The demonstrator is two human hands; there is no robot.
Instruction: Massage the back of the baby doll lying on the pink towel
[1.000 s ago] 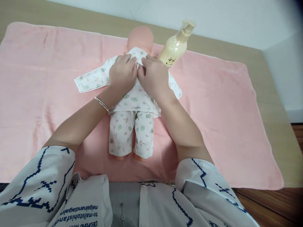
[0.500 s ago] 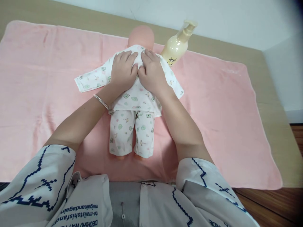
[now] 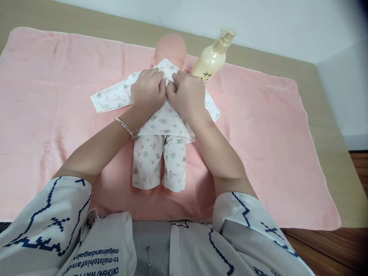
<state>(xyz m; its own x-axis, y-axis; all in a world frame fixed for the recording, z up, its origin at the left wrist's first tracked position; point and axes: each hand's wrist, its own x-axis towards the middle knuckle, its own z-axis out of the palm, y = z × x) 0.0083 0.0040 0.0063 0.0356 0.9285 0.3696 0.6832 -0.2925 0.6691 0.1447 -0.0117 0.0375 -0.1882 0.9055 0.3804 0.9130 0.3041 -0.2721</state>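
Observation:
A baby doll point(image 3: 170, 49) lies with its bald head toward the far side and its feet toward me. It wears a white shirt point(image 3: 163, 122) and matching trousers point(image 3: 147, 163), both printed with small green and pink figures. My left hand point(image 3: 148, 89) is closed on the shirt at the upper part of the doll's body, fingers curled into the cloth. Beside it my right hand point(image 3: 188, 92) also pinches the shirt, the two thumbs close together. Between the hands the cloth is bunched up below the head. One sleeve stretches out to the left; my right hand partly covers the other.
A cream pump bottle point(image 3: 211, 57) lies tilted right of the doll's head. Under everything is a pink blanket point(image 3: 267, 153) spread over a wooden table point(image 3: 327, 126). A white wall point(image 3: 273, 27) runs behind the table, and brown wood flooring point(image 3: 322, 249) shows at the lower right.
My fingers, earlier stretched flat on the shirt, have curled in and gathered its cloth. The shirt's top edge has shifted down, showing more of the doll's head.

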